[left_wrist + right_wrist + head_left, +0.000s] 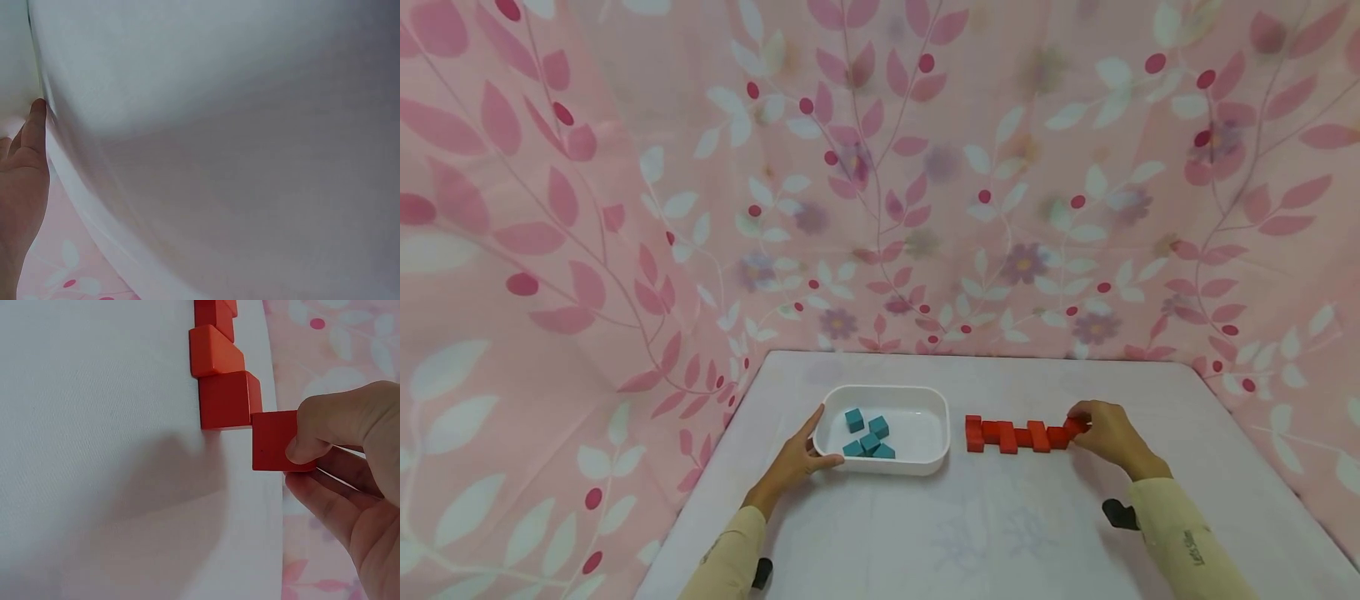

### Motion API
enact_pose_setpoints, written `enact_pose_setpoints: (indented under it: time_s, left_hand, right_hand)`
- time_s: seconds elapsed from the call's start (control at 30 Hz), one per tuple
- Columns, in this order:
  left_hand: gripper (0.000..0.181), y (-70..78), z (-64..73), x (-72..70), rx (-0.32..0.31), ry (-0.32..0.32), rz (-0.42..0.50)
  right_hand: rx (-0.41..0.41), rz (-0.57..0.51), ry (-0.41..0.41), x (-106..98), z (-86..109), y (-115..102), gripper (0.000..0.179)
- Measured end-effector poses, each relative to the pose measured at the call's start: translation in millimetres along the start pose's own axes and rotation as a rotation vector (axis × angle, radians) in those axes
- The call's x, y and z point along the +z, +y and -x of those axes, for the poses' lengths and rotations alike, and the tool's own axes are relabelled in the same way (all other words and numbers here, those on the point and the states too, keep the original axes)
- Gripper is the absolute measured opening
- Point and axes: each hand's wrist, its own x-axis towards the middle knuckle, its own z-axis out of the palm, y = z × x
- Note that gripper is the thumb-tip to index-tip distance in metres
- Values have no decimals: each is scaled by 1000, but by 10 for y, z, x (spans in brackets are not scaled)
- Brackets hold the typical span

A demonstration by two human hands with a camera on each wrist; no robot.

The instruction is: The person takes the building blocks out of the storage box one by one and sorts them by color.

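Observation:
My right hand (1105, 433) pinches a red block (272, 440) between thumb and fingers at the right end of a row of red blocks (1006, 437). In the right wrist view, the held block's corner meets the side of the neighbouring red block (226, 400); whether they touch cannot be told. My left hand (793, 462) rests against the left end of a white tray (932, 467), its fingers along the side and the thumb at the front rim. Several teal blocks (878, 427) lie in the tray's left half.
A white cloth covers the table (880, 533). Pink leaf-patterned fabric (955, 183) hangs behind the table and on both sides. The red row stands just right of the tray, with a narrow gap between them.

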Motion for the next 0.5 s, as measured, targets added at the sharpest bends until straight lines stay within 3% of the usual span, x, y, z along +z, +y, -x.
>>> enact_pose_setpoints:
  time_s: [0.5]
  left_hand:
    - [111,10,0,6,-10,1,-5]
  right_hand:
    - [37,1,-22,93,18,198,27]
